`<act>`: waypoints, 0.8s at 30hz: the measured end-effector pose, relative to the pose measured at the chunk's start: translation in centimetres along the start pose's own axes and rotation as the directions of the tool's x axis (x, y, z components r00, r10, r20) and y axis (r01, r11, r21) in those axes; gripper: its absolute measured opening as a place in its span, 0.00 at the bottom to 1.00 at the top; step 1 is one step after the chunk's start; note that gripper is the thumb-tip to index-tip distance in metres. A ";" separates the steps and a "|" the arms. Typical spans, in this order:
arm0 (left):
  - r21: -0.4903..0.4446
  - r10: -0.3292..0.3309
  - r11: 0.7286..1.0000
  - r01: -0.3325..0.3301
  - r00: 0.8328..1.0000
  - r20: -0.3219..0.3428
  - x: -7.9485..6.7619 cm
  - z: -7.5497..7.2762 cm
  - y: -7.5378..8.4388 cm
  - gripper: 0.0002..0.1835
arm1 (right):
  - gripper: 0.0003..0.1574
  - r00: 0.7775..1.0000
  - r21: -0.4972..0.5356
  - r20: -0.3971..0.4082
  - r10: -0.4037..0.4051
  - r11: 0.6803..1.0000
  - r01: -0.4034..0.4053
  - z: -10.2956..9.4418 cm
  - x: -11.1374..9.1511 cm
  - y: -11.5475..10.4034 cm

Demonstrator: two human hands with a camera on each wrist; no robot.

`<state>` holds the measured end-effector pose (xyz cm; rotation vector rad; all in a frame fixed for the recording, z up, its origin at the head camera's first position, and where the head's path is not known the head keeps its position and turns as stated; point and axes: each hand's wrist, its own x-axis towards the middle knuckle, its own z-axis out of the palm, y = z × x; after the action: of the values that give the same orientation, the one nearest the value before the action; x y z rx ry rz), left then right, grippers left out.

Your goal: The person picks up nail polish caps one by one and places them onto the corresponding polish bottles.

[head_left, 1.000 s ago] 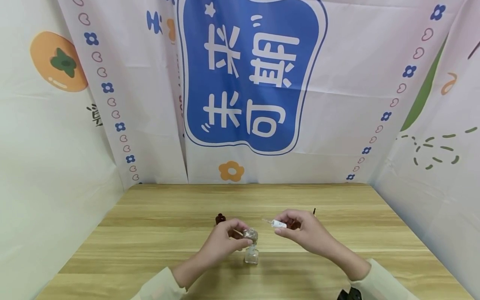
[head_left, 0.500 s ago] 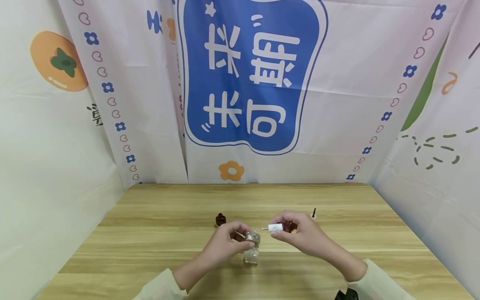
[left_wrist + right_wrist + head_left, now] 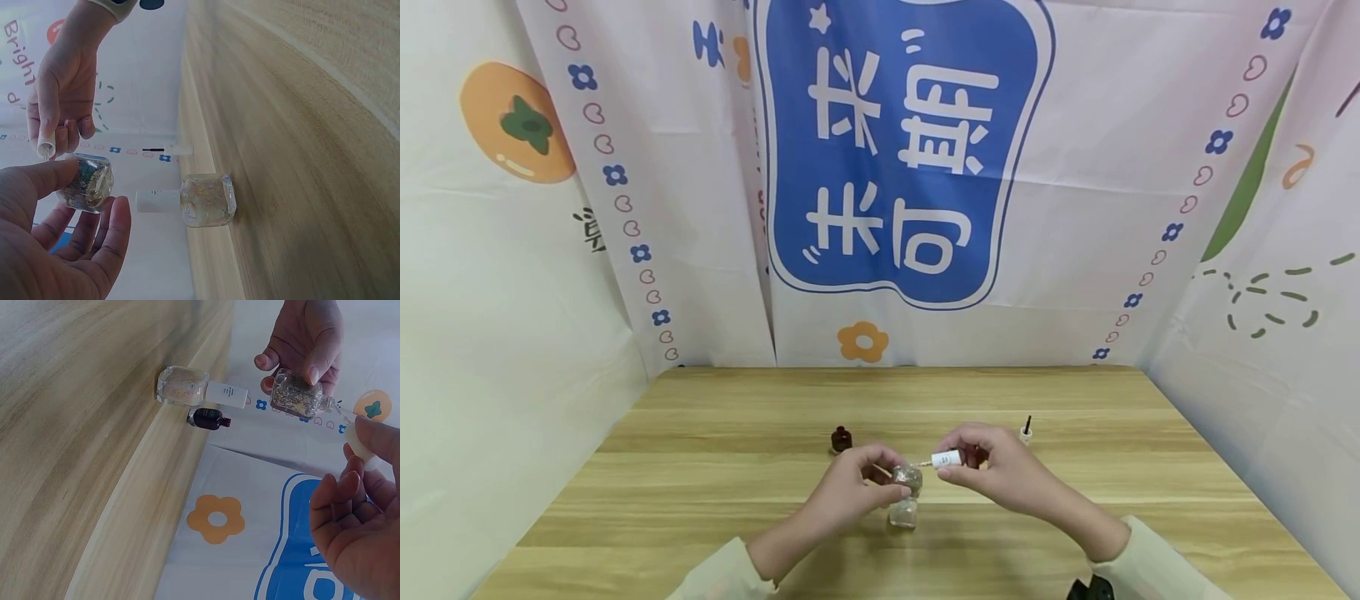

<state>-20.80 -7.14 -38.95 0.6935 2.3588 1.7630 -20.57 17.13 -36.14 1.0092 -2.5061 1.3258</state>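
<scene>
Above the table, my left hand [image 3: 861, 483] grips a square glass nail polish bottle [image 3: 295, 394] full of gold and dark flakes. Its open neck points toward the right hand. Between thumb and fingers, my right hand [image 3: 992, 462] pinches a white nail polish cap [image 3: 946, 458] with a thin brush [image 3: 921, 464]. The brush tip is right at the bottle's neck in the right wrist view. Below the hands stands a second clear bottle [image 3: 208, 200] with pale glitter, its white cap [image 3: 159, 201] on.
Behind the left hand is a small dark red bottle [image 3: 841, 439] without a cap. Beyond the right hand, a white cap [image 3: 1026, 433] stands with its black brush pointing up. A printed cloth [image 3: 1075, 250] hangs along the back edge of the wooden table [image 3: 737, 400].
My right hand has moved left and slightly down, bringing the brush to the neck of the flake-filled bottle. The left hand has shifted slightly right and down with that bottle.
</scene>
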 end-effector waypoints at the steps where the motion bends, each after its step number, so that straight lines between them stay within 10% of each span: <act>1: -0.001 0.001 1.000 -0.001 1.000 0.000 0.0 0.0 0.0 0.12 | 0.07 1.000 0.003 0.002 0.003 1.000 -0.003 0.0 0.0 0.0; 24: -0.029 0.001 1.000 0.000 1.000 0.024 0.2 0.4 -0.3 0.11 | 0.09 0.999 0.052 0.009 0.031 0.998 -0.031 0.2 0.2 -0.1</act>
<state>-20.94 -6.76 -39.32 0.7069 2.3133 1.7755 -20.68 16.83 -36.11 0.9915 -2.5151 1.4061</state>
